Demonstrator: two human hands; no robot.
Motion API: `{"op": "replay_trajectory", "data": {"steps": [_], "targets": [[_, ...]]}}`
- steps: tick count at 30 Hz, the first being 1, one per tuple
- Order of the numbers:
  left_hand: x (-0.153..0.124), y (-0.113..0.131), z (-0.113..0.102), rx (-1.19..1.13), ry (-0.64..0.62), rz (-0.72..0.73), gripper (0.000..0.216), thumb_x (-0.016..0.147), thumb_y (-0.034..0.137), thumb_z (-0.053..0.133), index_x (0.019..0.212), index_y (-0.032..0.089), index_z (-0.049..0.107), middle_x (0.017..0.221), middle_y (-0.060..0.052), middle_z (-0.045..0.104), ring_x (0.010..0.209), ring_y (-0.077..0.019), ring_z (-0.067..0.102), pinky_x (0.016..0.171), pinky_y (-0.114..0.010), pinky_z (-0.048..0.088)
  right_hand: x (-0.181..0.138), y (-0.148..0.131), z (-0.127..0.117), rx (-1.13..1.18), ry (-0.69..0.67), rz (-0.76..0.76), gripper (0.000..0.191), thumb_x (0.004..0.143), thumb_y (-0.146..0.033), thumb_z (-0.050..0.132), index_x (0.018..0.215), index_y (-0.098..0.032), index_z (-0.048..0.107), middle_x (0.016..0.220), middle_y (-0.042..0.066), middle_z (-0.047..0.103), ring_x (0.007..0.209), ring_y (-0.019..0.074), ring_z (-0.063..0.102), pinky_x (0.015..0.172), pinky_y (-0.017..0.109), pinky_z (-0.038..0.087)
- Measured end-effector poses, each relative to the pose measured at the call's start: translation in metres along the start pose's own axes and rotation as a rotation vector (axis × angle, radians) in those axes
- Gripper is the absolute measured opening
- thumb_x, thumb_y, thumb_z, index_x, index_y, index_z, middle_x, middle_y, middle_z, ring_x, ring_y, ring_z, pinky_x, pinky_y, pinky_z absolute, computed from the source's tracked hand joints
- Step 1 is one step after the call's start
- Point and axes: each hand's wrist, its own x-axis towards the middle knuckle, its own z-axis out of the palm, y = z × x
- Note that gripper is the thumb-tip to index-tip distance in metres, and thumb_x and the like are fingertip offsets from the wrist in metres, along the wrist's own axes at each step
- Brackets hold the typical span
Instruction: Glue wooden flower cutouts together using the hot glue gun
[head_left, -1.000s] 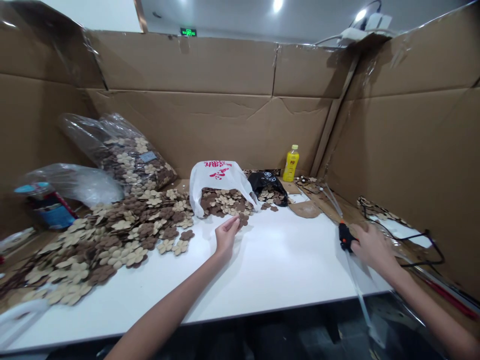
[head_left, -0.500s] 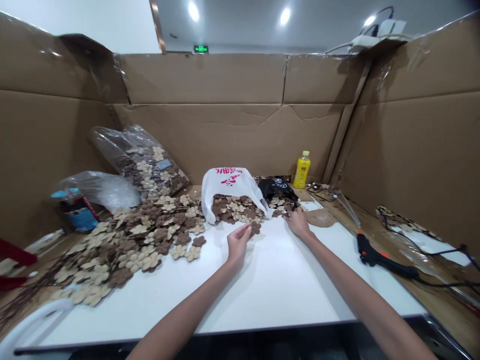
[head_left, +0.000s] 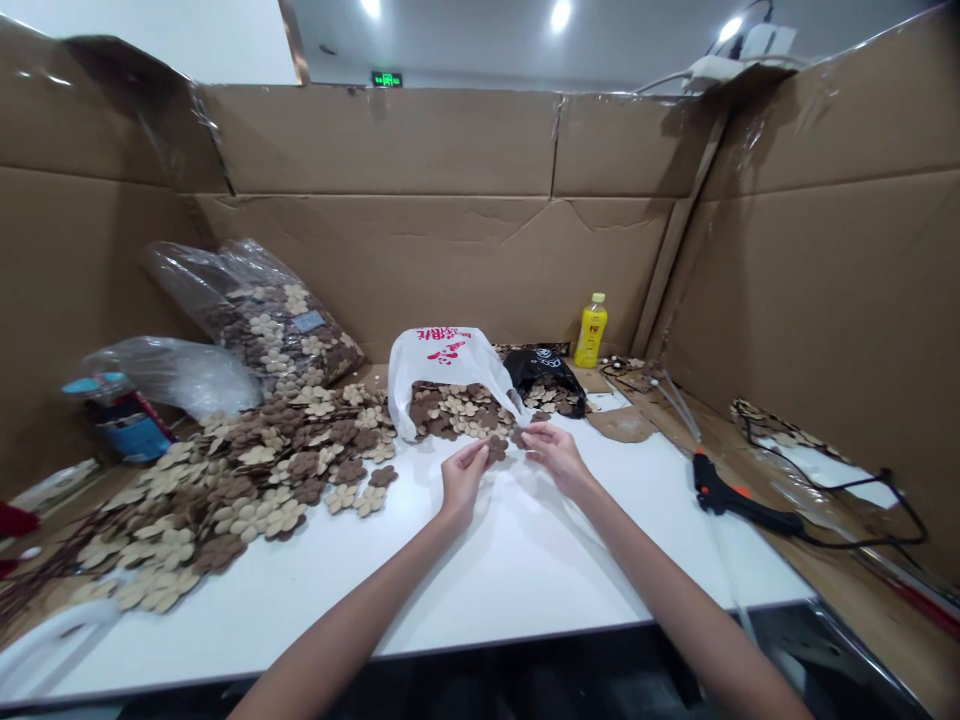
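Note:
My left hand (head_left: 461, 480) pinches a dark brown flower-shaped wooden piece (head_left: 496, 448) just above the white table (head_left: 525, 560). Right beside it, my right hand (head_left: 553, 455) has its fingers closed on a small dark piece (head_left: 519, 436) that I cannot make out well. Both hands meet in front of a white plastic bag with red print (head_left: 442, 358), which spills brown and tan flower pieces. A black bag (head_left: 541, 372) with more pieces lies to its right.
A big heap of flower pieces (head_left: 247, 480) covers the table's left, with clear bags (head_left: 259, 315) behind. A yellow bottle (head_left: 591, 331) stands at the back. A black and orange glue gun (head_left: 724, 497) with cord lies right. Cardboard walls (head_left: 450, 200) surround the table.
My right hand left the glue gun at the right, reached to the black bag, then came back to meet the left hand. The left hand stayed put with its flower piece.

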Motion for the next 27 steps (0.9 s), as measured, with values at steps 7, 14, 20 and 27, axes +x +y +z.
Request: {"op": "replay_trajectory", "data": {"steps": [7,14,20,27], "targets": [[0.005,-0.005,-0.003,-0.019,0.002,0.010,0.031,0.058,0.029,0.073,0.083,0.012,0.068,0.090,-0.009,0.069,0.081,-0.0191,0.063,0.082,-0.035,0.047,-0.018,0.003,0.026,0.072,-0.045,-0.010,0.032,0.050,-0.032,0.077,0.071,-0.013,0.062,0.071,0.000,0.061,0.059,0.0094,0.056,0.064,0.027,0.048],[0.004,-0.004,0.000,-0.069,-0.025,-0.023,0.030,0.057,0.027,0.074,0.082,0.012,0.068,0.085,-0.008,0.069,0.077,-0.0175,0.063,0.081,-0.034,0.047,-0.016,0.002,0.025,0.029,-0.017,-0.041,0.032,0.050,-0.031,0.077,0.072,-0.014,0.063,0.066,0.002,0.064,0.057,0.0123,0.058,0.057,0.026,0.047],[0.004,-0.005,0.001,-0.080,-0.040,-0.033,0.030,0.057,0.027,0.074,0.082,0.011,0.068,0.084,-0.008,0.068,0.076,-0.0166,0.062,0.080,-0.033,0.047,-0.016,0.003,0.025,-0.043,-0.011,-0.061,0.028,0.052,-0.029,0.076,0.071,-0.013,0.063,0.063,0.003,0.064,0.055,0.0123,0.057,0.051,0.023,0.045],[0.004,-0.005,0.000,-0.059,-0.080,-0.022,0.029,0.060,0.029,0.072,0.081,0.010,0.068,0.080,-0.008,0.068,0.073,-0.0155,0.061,0.077,-0.033,0.048,-0.014,0.007,0.024,-0.124,0.002,-0.100,0.026,0.053,-0.030,0.074,0.069,-0.013,0.062,0.060,0.002,0.063,0.054,0.0125,0.058,0.050,0.023,0.046]]}}
